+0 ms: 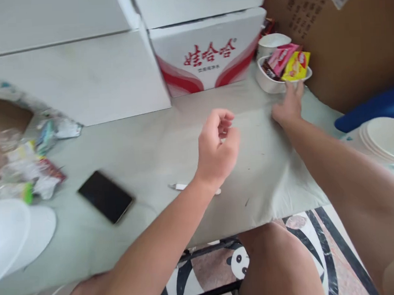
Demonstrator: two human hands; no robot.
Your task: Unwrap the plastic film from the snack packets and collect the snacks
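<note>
Over there, the head-worn camera looks forward and down, close above the table (140, 146), white box (212, 61) at twelve o'clock, thigh (278, 262) at five.

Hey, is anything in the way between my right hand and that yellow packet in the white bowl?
Only the near wall of the white bowl, right at your right hand. The yellow packet sticks up above the rim, and nothing else visible stands between.

The printed box (208, 54) is white with red lettering and curved red bands. Right of the box: a white dish (269, 83), a pink packet (282, 59), a yellow packet (292, 70) with red print, a brown carton (353, 42). In front of the box: pale grey-green cloth (147, 141), a black-screened phone (106, 196).
</note>
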